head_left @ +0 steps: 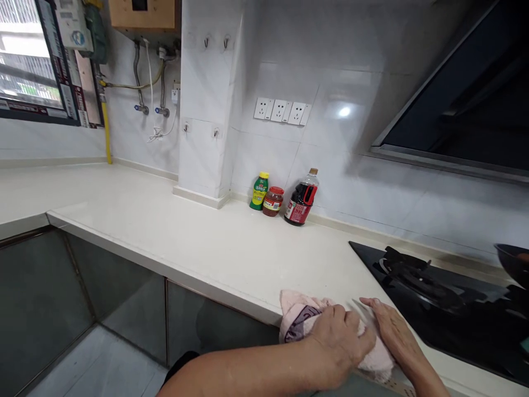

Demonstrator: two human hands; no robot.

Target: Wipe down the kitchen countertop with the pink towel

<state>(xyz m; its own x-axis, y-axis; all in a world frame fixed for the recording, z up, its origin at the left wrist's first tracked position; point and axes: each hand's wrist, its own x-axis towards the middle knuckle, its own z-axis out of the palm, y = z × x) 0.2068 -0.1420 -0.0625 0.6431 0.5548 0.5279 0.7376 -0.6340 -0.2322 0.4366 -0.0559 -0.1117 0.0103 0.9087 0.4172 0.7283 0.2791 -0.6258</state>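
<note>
My left hand [343, 339] reaches across from the lower left, its fingers curled over a pale pink cloth [297, 306] with a purple patterned band. The cloth is bunched on the front edge of the white countertop [198, 242] and hangs partly over it. Just right of it, my right hand [392, 331] lies with its fingers stretched out, close against the cloth. Between the two hands shows a thin pale edge that I cannot make out. Part of the right hand's underside is hidden.
A black gas stove [430, 292] lies to the right, with a dark pan [512, 262] at its far end. Against the wall stand a green bottle [259, 193], a red-lidded jar [273, 202] and a dark sauce bottle [301, 199]. A range hood [467, 94] overhangs the stove.
</note>
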